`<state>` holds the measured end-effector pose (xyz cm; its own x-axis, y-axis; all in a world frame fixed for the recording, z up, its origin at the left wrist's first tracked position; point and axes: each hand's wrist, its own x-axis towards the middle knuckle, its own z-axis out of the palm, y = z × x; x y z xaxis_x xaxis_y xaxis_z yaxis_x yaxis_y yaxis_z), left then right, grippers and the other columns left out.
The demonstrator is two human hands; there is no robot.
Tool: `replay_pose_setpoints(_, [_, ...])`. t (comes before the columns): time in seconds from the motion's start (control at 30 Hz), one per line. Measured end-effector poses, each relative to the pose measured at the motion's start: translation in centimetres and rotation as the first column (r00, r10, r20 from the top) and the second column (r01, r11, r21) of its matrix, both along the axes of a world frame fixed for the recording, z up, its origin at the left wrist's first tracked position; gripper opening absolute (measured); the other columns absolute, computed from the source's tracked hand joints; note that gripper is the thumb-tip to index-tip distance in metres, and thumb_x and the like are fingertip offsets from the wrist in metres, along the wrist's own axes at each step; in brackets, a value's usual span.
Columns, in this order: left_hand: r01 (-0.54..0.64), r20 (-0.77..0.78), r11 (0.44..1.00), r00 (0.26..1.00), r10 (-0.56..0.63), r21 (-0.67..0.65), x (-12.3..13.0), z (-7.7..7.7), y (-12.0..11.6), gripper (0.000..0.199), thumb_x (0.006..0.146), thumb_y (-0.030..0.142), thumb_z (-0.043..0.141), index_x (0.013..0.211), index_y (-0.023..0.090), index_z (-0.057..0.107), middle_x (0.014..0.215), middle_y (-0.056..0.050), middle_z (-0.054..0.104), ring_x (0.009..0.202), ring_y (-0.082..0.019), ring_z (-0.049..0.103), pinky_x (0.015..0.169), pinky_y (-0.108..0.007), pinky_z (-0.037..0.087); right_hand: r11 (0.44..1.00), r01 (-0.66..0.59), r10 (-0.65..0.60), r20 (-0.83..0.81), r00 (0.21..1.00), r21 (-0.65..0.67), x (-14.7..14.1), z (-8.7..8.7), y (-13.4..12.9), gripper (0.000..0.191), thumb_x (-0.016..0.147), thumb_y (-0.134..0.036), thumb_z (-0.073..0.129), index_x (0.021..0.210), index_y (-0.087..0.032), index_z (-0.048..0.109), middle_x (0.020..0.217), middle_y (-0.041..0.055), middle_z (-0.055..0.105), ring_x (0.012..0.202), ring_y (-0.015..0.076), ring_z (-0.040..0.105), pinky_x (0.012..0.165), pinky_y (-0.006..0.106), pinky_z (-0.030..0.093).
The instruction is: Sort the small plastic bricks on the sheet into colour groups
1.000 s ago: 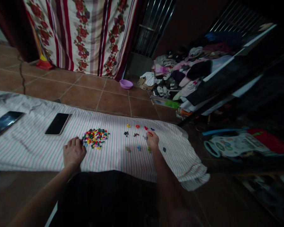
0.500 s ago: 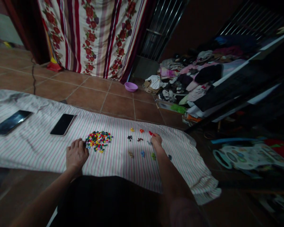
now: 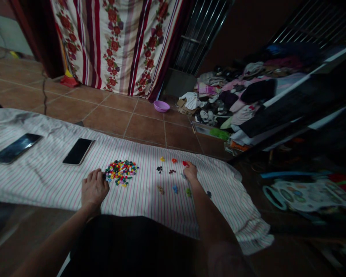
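My right hand [image 3: 190, 172] reaches to the far right of the cloth, fingers pinched at small red blocks [image 3: 185, 163]; whether every red block is held or some lie on the cloth I cannot tell. My left hand [image 3: 94, 189] rests with curled fingers at the left edge of a mixed pile of tiny coloured blocks [image 3: 121, 171]. Something small and dark shows at its fingertips. Around the right hand lie small sorted groups: yellow [image 3: 162, 159], orange [image 3: 174, 161], black [image 3: 159, 169], brown [image 3: 172, 171], tan [image 3: 160, 189], blue [image 3: 175, 189] and green [image 3: 188, 192]. Grey pieces [image 3: 183, 175] are partly hidden beside the hand.
A striped cloth [image 3: 144, 196] covers the long low surface. A phone [image 3: 78, 151] and a tablet-like dark device [image 3: 15, 148] lie at left. On the tiled floor beyond stands a purple basin [image 3: 161, 106]; heaped clothes [image 3: 219, 92] are at right.
The view has shifted slightly. The right hand stays at the red blocks with only a small finger movement; the left hand keeps its place beside the pile.
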<state>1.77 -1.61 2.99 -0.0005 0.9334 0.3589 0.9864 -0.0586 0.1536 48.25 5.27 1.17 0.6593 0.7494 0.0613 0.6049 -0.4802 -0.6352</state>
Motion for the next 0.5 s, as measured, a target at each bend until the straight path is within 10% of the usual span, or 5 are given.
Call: replay_pose_setpoints(0.5, [0.004,0.046,1.000,0.999,-0.003,-0.021,0.01,-0.07,0.08,0.027,0.084,0.023,0.041,0.104,0.013,0.056,0.124,-0.016,0.059,0.112,-0.030,0.051,0.085,-0.043,0.037,0.999,0.036,-0.036,-0.029,0.999,-0.006,-0.08,0.37,-0.17,0.056,0.062,-0.004,0.047,0.112,-0.017,0.068,0.095,0.0062,0.072,0.090,0.0191,0.066,0.084,0.030,0.052])
